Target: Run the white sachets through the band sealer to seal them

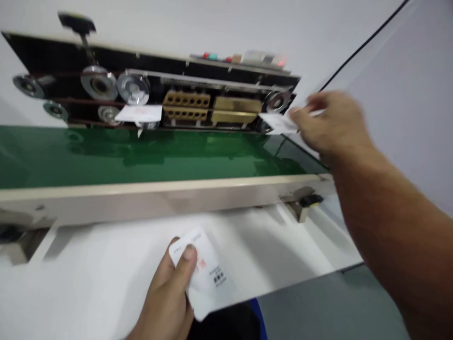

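Observation:
My left hand (pixel 166 293) is closed on a small white sachet (pixel 208 278) with rounded corners and red and black print, the thumb pressed on its face; whether several lie stacked there I cannot tell. Up at the right end of a band sealer (pixel 226 85), my right hand (pixel 329 120), a little blurred, pinches another white sachet (pixel 279 123), whose far edge reaches the rollers. A third white sachet (pixel 139 113) lies flat in the sealer's left part, between the wheels and the brass block (pixel 187 106).
A green conveyor belt (pixel 159 158) runs below the sealing head, edged by a pale rail (pixel 170 198). Two black-handled clamps, one the right clamp (pixel 306 203), sit under the rail. A black cable (pixel 364 45) hangs at upper right. Something dark and blue lies below the white table (pixel 95 264).

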The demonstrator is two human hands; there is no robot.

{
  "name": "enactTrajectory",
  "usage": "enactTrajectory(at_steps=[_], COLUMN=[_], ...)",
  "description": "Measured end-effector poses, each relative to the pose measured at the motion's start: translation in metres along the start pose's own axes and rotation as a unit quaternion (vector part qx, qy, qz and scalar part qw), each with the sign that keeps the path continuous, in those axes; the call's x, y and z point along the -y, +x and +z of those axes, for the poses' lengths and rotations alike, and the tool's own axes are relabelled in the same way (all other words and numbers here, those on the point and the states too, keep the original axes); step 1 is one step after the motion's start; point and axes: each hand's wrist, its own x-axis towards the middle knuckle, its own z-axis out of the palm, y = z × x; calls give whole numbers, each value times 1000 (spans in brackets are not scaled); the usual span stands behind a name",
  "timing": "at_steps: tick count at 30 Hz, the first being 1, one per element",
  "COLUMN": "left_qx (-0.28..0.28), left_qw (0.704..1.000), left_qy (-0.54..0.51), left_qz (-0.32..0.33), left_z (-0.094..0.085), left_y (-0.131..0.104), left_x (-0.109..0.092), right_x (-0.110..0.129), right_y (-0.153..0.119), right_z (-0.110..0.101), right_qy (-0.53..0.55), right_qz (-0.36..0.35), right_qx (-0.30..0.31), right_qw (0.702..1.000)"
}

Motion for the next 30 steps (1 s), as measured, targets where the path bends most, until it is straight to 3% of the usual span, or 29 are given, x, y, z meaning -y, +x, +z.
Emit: enactTrajectory(at_steps=[2, 3, 4, 6, 8, 10, 13, 16, 19, 25, 30], left_qx=[35, 44, 55, 83, 109, 116, 141, 178, 199, 230, 212], left_qw=[999, 998, 997, 993, 989, 987, 985, 977, 971, 964, 967], left_qy=[-9, -11, -15, -24, -28, -27, -28, -27, -19, 31, 45], left_qz=[34, 48, 60, 80, 99, 106, 99, 118, 134, 129, 134], left_z=[0, -1, -3, -7, -11, -14, -15, -13, -12, -19, -19], left_y=[1, 3, 6, 11, 14, 15, 15, 15, 16, 17, 17], left_x=[-3, -4, -4, -3, -1, 1, 3, 3, 3, 5, 6], right_x=[-7, -13, -20, -37, -52, -65, -74, -78, -83, -89, -87], right_y=[-41, -65, -90, -138, -174, -196, -205, -203, -198, -188, -192], right_z=[5, 8, 11, 18, 28, 39, 51, 57, 58, 61, 62], right_qy=[-63, -96, -98, -73, -13, 55, 163, 268, 342, 403, 377], right_qz=[-140, -212, -258, -272, -236, -157, 5, 115, 126, 122, 98], right_qx=[-95, -99, -47, 106, 240, 333, 415, 423, 374, 250, 295], right_qw=[984, 968, 960, 954, 942, 928, 895, 858, 853, 872, 872])
